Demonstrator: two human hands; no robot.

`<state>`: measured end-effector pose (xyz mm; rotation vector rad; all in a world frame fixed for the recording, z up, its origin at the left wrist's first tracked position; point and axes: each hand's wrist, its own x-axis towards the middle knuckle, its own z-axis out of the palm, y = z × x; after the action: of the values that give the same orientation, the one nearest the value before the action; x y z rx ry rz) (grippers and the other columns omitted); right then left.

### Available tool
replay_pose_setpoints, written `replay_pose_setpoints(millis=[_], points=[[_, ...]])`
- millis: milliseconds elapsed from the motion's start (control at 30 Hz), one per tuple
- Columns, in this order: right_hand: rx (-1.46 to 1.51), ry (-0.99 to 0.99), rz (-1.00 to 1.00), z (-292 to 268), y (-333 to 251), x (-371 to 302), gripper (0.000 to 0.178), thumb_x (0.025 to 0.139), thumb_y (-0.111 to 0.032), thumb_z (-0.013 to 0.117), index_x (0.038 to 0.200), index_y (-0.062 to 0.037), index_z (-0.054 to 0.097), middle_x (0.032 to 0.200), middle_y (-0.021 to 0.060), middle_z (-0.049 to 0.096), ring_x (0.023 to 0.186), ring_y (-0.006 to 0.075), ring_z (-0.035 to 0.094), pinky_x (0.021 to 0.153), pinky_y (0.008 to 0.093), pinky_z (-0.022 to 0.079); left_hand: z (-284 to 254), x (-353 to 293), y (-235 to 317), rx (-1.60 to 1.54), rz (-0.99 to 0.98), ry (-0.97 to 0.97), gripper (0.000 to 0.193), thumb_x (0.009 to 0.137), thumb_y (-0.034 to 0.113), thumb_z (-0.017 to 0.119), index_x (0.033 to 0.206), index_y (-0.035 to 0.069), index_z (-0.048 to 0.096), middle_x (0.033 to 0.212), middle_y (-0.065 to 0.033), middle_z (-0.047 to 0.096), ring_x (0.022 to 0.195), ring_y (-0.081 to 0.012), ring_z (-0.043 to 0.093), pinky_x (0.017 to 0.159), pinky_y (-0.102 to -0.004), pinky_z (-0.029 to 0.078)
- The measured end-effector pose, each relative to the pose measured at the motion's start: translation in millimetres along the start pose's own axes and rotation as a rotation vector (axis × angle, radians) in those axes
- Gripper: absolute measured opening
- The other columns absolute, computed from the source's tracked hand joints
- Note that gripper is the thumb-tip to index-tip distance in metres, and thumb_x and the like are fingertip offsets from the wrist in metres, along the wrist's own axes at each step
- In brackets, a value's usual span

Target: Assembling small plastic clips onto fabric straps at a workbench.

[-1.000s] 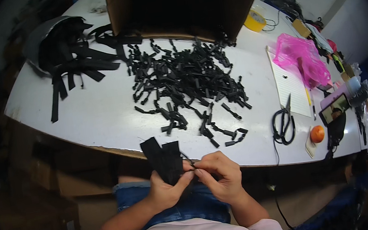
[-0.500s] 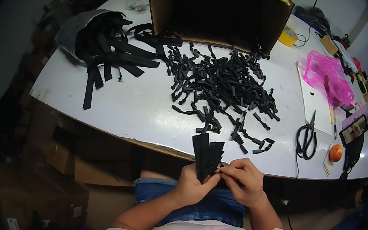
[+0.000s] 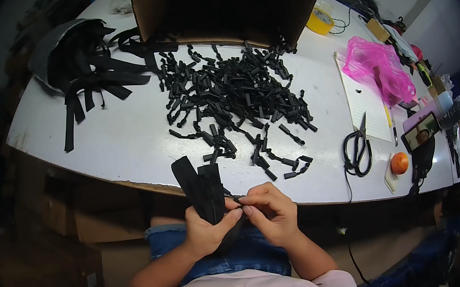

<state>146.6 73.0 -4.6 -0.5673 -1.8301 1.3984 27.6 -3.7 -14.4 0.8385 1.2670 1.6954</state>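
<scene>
My left hand (image 3: 204,234) is closed round a few wide black fabric strips (image 3: 210,188), whose ends stand up and fan out above the fist. Close beside it, my right hand (image 3: 274,214) pinches a small black piece (image 3: 238,199) between thumb and fingers, and the left fingertips meet it there. Its exact shape is mostly hidden by the fingers. Both hands are over my lap at the table's near edge. Beyond them lies a heap of small black pull-like pieces (image 3: 240,87) with short loops, a few of them strung out toward me.
An open cardboard box (image 3: 146,29) stands behind the heap. Black strips spill from a grey bag (image 3: 45,60) at left. To the right are scissors (image 3: 357,153), lined paper (image 3: 367,117), a pink plastic bag (image 3: 378,69), yellow tape (image 3: 319,21), an orange fruit (image 3: 399,163) and a phone (image 3: 421,132).
The whole view has shifted, so the table's things sit further left and slightly higher. The strips in my left hand have tilted leftward and spread apart. Both hands remain together.
</scene>
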Motion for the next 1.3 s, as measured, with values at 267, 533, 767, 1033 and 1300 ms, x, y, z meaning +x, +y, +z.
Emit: replay_pose_setpoints(millis=[267, 533, 767, 1033, 1300], points=[[-0.18, -0.112, -0.212, -9.0, 2.1, 1.7, 0.019, 0.071, 0.008, 0.056, 0.089, 0.0035, 0.056, 0.085, 0.0095, 0.05, 0.068, 0.0099, 0.051, 0.056, 0.0182, 0.042, 1.1, -3.4, -1.8, 0.044, -0.03, 0.005, 0.01, 0.071, 0.0, 0.06, 0.081, 0.0, 0.058, 0.072, -0.0013, 0.056, 0.062, -0.0036, 0.051, 0.055, -0.017, 0.041], [0.149, 0.135, 0.089, 12.1, 4.0, -14.1, 0.011, 0.073, 0.004, 0.057, 0.084, 0.0041, 0.054, 0.079, 0.007, 0.052, 0.062, 0.009, 0.052, 0.053, 0.0179, 0.043, 5.2, -3.8, 4.0, 0.037, 0.122, 0.03, 0.014, 0.074, 0.001, 0.057, 0.088, -0.001, 0.057, 0.082, -0.006, 0.058, 0.075, -0.0095, 0.054, 0.068, -0.0217, 0.043], [0.717, -0.101, 0.427, -4.2, 2.8, -7.5, 0.006, 0.077, -0.003, 0.055, 0.079, 0.0019, 0.052, 0.067, 0.0028, 0.049, 0.049, 0.0039, 0.041, 0.041, 0.0155, 0.031, 2.0, -1.7, 12.8, -0.157, -0.128, -0.015, 0.013, 0.07, 0.002, 0.059, 0.082, -0.001, 0.058, 0.08, -0.0075, 0.055, 0.075, -0.0131, 0.052, 0.072, -0.0251, 0.04], [0.652, -0.111, 0.594, -6.8, -6.2, -6.6, 0.008, 0.078, -0.005, 0.055, 0.081, 0.0015, 0.051, 0.063, 0.0007, 0.047, 0.049, 0.0026, 0.041, 0.041, 0.0154, 0.031, -3.9, 2.4, 13.7, -0.113, -0.075, -0.143, 0.014, 0.072, 0.003, 0.056, 0.085, -0.002, 0.058, 0.079, -0.0066, 0.054, 0.05, -0.0049, 0.044, 0.041, -0.0155, 0.033], [0.548, 0.027, 0.386, 8.2, -3.0, -16.3, 0.007, 0.079, -0.003, 0.053, 0.084, 0.0002, 0.049, 0.069, 0.0018, 0.047, 0.051, 0.0025, 0.04, 0.043, 0.0151, 0.03, 0.2, -2.7, 16.0, -0.028, -0.047, -0.103, 0.014, 0.077, 0.004, 0.054, 0.089, -0.002, 0.057, 0.081, -0.0035, 0.056, 0.07, -0.0067, 0.05, 0.063, -0.02, 0.04]])
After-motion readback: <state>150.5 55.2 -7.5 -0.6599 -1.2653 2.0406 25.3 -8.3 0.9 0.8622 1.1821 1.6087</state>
